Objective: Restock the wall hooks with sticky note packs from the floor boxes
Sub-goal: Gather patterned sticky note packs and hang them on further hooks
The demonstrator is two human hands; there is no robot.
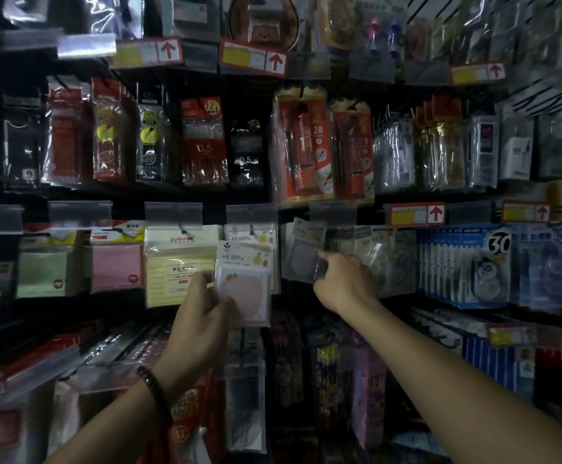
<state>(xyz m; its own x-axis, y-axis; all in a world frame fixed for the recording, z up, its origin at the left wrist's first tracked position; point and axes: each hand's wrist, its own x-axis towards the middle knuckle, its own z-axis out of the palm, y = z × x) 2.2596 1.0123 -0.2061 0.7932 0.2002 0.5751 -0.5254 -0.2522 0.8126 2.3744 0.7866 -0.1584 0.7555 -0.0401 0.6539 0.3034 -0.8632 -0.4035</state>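
Observation:
My left hand grips a sticky note pack with a pink blob-shaped pad, held up in front of matching packs hanging on a wall hook. My right hand reaches to the neighbouring hook on the right, index finger extended, fingers pinching the edge of a clear-wrapped pack that hangs there. Left of my left hand hang yellow lined sticky notes, pink ones and green ones. No floor boxes are in view.
Dark wall racks full of hanging stationery: pen refills and 2B pencil sets above, blue correction tape packs at right, more packets below. Clear price-tag holders and red arrow labels project from hook ends.

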